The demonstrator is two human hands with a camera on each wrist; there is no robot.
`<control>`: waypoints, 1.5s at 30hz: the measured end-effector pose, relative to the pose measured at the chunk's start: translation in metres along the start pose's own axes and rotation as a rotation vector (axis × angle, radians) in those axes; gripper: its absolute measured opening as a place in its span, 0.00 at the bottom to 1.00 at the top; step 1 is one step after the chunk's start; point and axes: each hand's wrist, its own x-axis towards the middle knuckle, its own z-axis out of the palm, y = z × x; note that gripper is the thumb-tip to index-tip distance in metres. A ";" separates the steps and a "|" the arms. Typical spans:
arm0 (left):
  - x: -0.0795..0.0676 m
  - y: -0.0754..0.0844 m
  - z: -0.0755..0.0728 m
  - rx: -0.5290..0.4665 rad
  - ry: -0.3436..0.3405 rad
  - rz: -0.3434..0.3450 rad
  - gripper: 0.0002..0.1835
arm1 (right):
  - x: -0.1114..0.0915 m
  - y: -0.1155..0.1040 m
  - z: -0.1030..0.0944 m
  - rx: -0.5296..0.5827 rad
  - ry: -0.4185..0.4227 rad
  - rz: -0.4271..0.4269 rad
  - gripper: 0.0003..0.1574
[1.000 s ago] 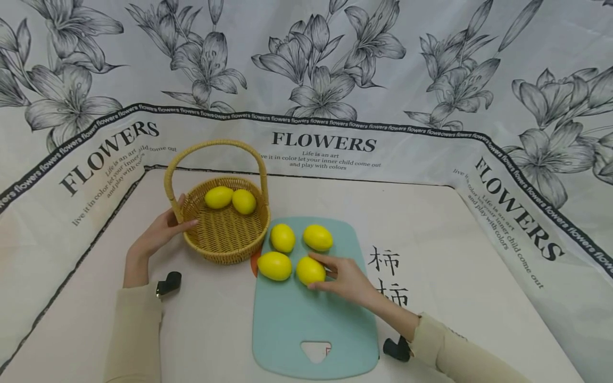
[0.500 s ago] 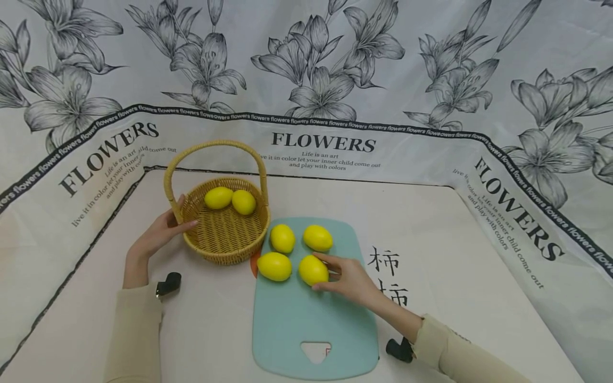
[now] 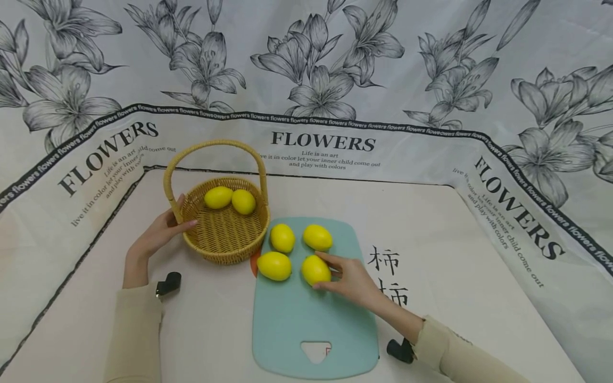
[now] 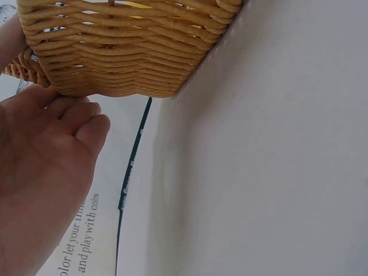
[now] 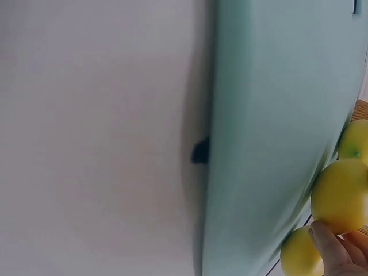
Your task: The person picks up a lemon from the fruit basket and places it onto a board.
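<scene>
white tabletop [image 3: 210, 330] runs beneath everything. nearest on it is the end of a pale blue-green board [image 3: 292, 319], pierced by a roughly triangular cut-out [image 3: 316, 351]. beige sleeves [image 3: 136, 335] reach in on either side of it, a black object [image 3: 168, 284] by each wrist. farther up, the right hand [image 3: 351, 282] pinches a lemon [image 3: 315, 271] between thumb and fingers, over the board; whether the fruit touches it, i cannot tell. one lemon lies just to its left and two more lemons [image 3: 282, 238] behind, all three on the board. the left hand [image 3: 160, 231] grips the side of a wicker basket [image 3: 227, 256], thumb over the rim, fingers outside. a pair of lemons [image 3: 218, 197] rests in the basket's far part, beneath its arched handle [image 3: 217, 142]. beyond rises a white backdrop [image 3: 416, 159] with black lettering [image 3: 323, 141] and, higher, grey drawn flowers [image 3: 321, 93].
</scene>
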 end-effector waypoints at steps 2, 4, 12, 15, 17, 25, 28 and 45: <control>0.000 0.000 0.000 -0.004 0.001 0.004 0.47 | 0.001 0.000 0.000 -0.006 0.007 -0.005 0.46; -0.001 0.001 0.000 -0.006 0.003 0.006 0.47 | 0.001 0.000 0.001 -0.010 0.012 -0.007 0.47; 0.000 0.001 0.001 -0.006 0.003 0.015 0.47 | 0.001 -0.001 -0.001 -0.026 0.014 -0.002 0.49; 0.000 0.002 0.000 -0.004 0.005 0.012 0.48 | 0.000 0.000 -0.003 -0.034 0.019 0.000 0.49; 0.000 0.002 0.000 -0.004 0.005 0.012 0.48 | -0.001 0.000 -0.004 -0.039 0.023 0.003 0.49; 0.001 0.000 0.000 -0.006 0.000 0.013 0.48 | -0.002 -0.003 -0.009 -0.065 0.043 0.003 0.47; 0.000 0.000 0.000 -0.005 0.002 0.018 0.48 | -0.002 -0.003 -0.010 -0.077 0.052 -0.008 0.47; 0.000 0.000 0.000 -0.010 0.000 0.033 0.47 | 0.004 -0.008 -0.020 -0.130 0.119 -0.055 0.46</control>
